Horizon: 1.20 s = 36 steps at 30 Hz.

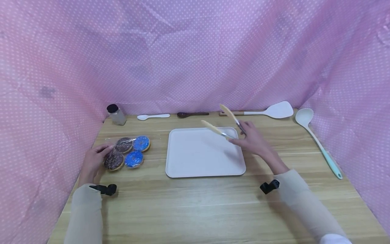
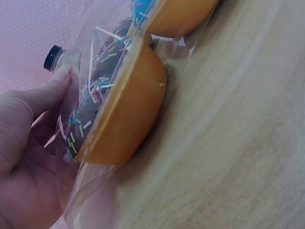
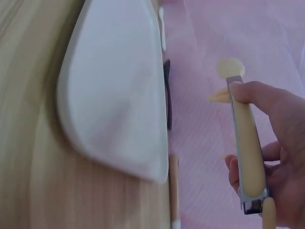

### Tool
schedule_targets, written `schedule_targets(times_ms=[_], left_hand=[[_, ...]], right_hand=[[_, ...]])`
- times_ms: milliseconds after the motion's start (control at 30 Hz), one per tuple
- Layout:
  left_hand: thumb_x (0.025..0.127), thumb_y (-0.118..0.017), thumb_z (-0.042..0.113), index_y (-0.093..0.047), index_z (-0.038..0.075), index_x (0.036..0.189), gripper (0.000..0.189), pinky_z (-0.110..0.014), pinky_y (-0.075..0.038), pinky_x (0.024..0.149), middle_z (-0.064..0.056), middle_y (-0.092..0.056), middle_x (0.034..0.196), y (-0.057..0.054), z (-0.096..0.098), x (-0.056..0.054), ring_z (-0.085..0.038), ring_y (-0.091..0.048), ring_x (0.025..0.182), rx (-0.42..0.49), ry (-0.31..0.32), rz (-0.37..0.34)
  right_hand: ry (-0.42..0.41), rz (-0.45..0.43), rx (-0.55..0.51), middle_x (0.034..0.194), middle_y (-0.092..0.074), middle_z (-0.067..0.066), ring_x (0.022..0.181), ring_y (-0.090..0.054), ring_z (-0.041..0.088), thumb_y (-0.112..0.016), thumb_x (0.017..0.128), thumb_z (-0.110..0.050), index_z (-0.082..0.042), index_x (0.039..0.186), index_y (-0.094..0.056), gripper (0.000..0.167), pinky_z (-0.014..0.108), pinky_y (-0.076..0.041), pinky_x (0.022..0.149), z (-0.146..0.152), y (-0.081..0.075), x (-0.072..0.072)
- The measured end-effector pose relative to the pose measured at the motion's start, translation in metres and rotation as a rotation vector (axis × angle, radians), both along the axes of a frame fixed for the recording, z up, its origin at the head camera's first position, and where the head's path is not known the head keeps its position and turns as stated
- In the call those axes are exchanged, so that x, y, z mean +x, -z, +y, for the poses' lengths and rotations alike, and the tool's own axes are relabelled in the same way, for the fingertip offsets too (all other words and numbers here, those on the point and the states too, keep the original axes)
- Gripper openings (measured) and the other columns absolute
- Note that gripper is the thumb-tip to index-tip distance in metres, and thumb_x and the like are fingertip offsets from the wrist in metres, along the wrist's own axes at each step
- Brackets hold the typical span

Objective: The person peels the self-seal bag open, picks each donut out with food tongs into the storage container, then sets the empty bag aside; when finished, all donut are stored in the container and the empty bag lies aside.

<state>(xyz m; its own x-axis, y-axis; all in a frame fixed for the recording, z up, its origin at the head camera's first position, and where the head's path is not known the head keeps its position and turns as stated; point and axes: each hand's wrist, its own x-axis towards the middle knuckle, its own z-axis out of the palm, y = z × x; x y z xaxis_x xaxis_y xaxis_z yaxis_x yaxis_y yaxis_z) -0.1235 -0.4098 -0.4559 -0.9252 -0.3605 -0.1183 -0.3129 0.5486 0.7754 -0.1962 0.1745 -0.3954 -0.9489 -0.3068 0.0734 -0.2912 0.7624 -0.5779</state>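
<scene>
My left hand (image 1: 92,161) pinches the left edge of a clear plastic bag (image 2: 76,191) at the table's left side. Inside it lie two brown doughnuts (image 1: 114,161) with sprinkles and two blue doughnuts (image 1: 134,159). In the left wrist view the thumb presses on the plastic beside a brown doughnut. My right hand (image 1: 253,138) holds a pair of tongs (image 3: 250,148) with cream-coloured tips and handles and metal parts. The tongs' two arms are spread apart above the far right part of a white tray (image 1: 198,152), with nothing between the tips.
Along the back stand or lie a black-capped jar (image 1: 117,115), a white spoon (image 1: 153,116), a dark brown spoon (image 1: 193,115) and a white spatula (image 1: 278,110) with a brown handle. A ladle (image 1: 318,144) with a mint handle end lies at the right edge. Pink dotted cloth (image 1: 195,61) surrounds the table.
</scene>
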Motion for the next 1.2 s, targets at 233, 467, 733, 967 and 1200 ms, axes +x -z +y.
schedule_targets(times_ms=[233,467,733,967,1200], left_hand=[[0.091,-0.056,0.052,-0.059,0.002,0.126,0.061,-0.018,-0.037,0.085,0.016,-0.057,0.108,-0.002,0.001,0.0,0.0,-0.045,0.102,0.004,0.006,-0.019],[0.091,-0.053,0.056,-0.057,0.004,0.129,0.064,-0.033,-0.039,0.097,-0.003,-0.055,0.126,-0.003,0.003,-0.001,-0.013,-0.046,0.115,0.026,-0.012,-0.052],[0.09,-0.053,0.056,-0.058,0.005,0.129,0.065,-0.032,-0.039,0.097,-0.001,-0.056,0.127,-0.001,0.002,-0.001,-0.014,-0.046,0.116,0.019,-0.013,-0.053],[0.09,-0.054,0.055,-0.059,0.004,0.127,0.063,-0.02,-0.039,0.089,0.01,-0.058,0.117,0.0,0.001,0.0,-0.003,-0.047,0.107,0.016,-0.001,-0.027],[0.092,-0.056,0.051,-0.06,0.002,0.124,0.059,-0.011,-0.036,0.081,0.021,-0.057,0.106,0.0,-0.001,0.001,0.007,-0.044,0.097,0.016,0.008,0.008]], right_hand=[[-0.195,0.041,0.04,0.114,-0.051,0.013,0.095,-0.056,0.03,-0.075,0.079,-0.046,-0.005,0.141,-0.044,0.08,0.034,-0.048,0.071,-0.05,0.0,0.0],[-0.324,0.019,0.047,0.118,-0.053,0.012,0.095,-0.057,0.025,-0.075,0.081,-0.039,-0.006,0.141,-0.045,0.074,0.031,-0.048,0.073,-0.093,0.014,0.004],[-0.435,0.021,0.099,0.118,-0.057,0.007,0.092,-0.057,0.019,-0.073,0.084,-0.037,-0.008,0.136,-0.051,0.064,0.028,-0.049,0.073,-0.135,0.021,0.008],[-0.524,0.0,0.137,0.115,-0.06,0.006,0.087,-0.055,0.014,-0.071,0.086,-0.036,-0.008,0.132,-0.055,0.057,0.025,-0.047,0.072,-0.161,0.02,0.005],[-0.578,-0.03,0.157,0.108,-0.062,0.008,0.083,-0.052,0.014,-0.071,0.086,-0.032,-0.007,0.128,-0.059,0.05,0.026,-0.045,0.069,-0.182,0.018,0.002]])
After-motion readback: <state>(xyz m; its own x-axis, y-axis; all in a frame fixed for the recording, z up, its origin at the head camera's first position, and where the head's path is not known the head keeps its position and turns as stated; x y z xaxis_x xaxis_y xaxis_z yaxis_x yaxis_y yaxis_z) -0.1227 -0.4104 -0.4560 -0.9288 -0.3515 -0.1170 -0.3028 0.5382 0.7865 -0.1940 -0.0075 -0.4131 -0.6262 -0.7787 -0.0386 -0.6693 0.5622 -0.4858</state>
